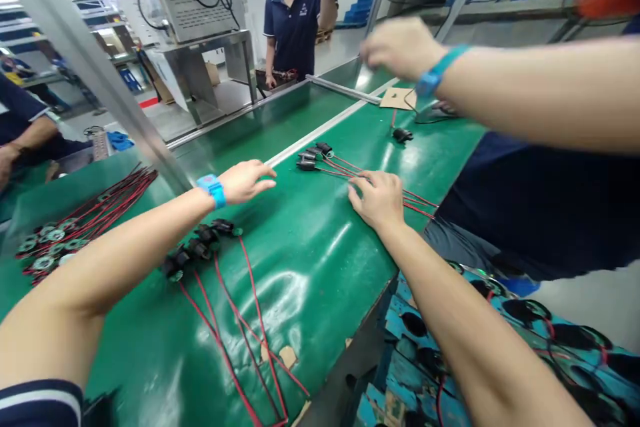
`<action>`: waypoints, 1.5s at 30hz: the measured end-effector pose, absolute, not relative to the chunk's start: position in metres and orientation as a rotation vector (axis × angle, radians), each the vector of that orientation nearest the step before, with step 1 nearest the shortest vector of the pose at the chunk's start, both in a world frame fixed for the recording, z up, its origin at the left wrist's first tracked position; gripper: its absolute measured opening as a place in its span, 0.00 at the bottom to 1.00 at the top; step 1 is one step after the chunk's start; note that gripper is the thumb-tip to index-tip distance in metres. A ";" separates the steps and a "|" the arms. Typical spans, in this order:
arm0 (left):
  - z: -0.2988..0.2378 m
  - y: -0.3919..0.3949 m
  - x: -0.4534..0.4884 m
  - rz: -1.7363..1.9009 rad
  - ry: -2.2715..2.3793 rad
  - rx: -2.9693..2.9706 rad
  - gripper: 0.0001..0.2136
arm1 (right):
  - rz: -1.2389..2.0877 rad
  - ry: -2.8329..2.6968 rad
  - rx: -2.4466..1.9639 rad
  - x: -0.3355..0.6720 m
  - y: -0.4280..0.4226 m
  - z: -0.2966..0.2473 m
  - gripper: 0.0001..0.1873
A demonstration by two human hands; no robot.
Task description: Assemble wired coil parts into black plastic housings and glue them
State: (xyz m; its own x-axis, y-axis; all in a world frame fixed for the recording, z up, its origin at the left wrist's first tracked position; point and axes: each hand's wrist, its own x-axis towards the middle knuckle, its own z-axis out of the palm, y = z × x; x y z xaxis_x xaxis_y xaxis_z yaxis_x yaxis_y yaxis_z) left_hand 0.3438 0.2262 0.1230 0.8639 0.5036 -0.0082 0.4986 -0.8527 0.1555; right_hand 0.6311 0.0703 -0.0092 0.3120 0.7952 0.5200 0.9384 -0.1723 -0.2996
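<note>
My left hand (247, 181), wearing a blue wrist strap (214, 191), hovers over the green table mat with thumb and fingers apart, holding nothing. My right hand (380, 199) curls over a bundle of red wires (417, 205); its fingertips are partly hidden. These wires run to several small black cylindrical parts (307, 161) lying left of that hand. Below my left forearm rests another group of black cylindrical parts (200, 247), their red wires (250, 320) trailing toward the table's front edge.
Coiled parts with red wires (55, 240) lie at the left. A co-worker's blurred arm (525, 93) reaches in from the right, above a cardboard piece (399, 98) and one black part (403, 135). A blue tray (400, 360) stands below the table edge. A metal post (110, 80) rises at left.
</note>
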 end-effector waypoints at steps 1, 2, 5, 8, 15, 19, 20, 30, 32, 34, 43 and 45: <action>0.125 0.216 0.313 0.030 0.802 2.893 0.17 | -0.290 -1.555 -1.977 0.618 0.069 -0.008 0.14; 0.125 0.206 0.283 0.017 0.840 2.896 0.17 | -0.246 -1.591 -1.933 0.603 0.069 -0.006 0.13; 0.113 0.175 0.200 0.053 1.000 2.875 0.22 | -0.080 -1.728 -1.761 0.540 0.076 -0.001 0.12; 0.092 0.150 0.140 0.101 1.107 2.846 0.26 | 0.084 -1.850 -1.599 0.470 0.092 0.006 0.16; 0.064 0.144 0.085 -0.099 1.031 2.839 0.37 | 0.315 -1.916 -1.633 0.376 0.131 0.009 0.16; 0.069 0.155 0.082 -0.153 1.010 2.856 0.38 | 0.327 -1.878 -1.715 0.362 0.138 0.013 0.16; 0.070 0.158 0.083 -0.167 1.001 2.861 0.39 | 0.319 -1.869 -1.723 0.361 0.135 0.016 0.16; 0.076 0.180 0.096 -0.363 0.878 2.896 0.34 | 0.299 -2.147 -1.641 0.316 -0.049 0.036 0.37; 0.075 0.184 0.097 -0.379 0.859 2.907 0.32 | 0.260 -2.201 -1.721 0.310 -0.070 0.030 0.33; 0.074 0.188 0.098 -0.388 0.846 2.922 0.32 | 0.216 -2.178 -1.846 0.313 -0.075 0.024 0.26; 0.073 0.191 0.116 -0.403 0.867 2.996 0.30 | 0.120 -2.045 -1.996 0.358 -0.064 0.009 0.15; 0.075 0.190 0.125 -0.417 0.869 3.009 0.30 | 0.090 -2.017 -2.008 0.366 -0.063 0.006 0.16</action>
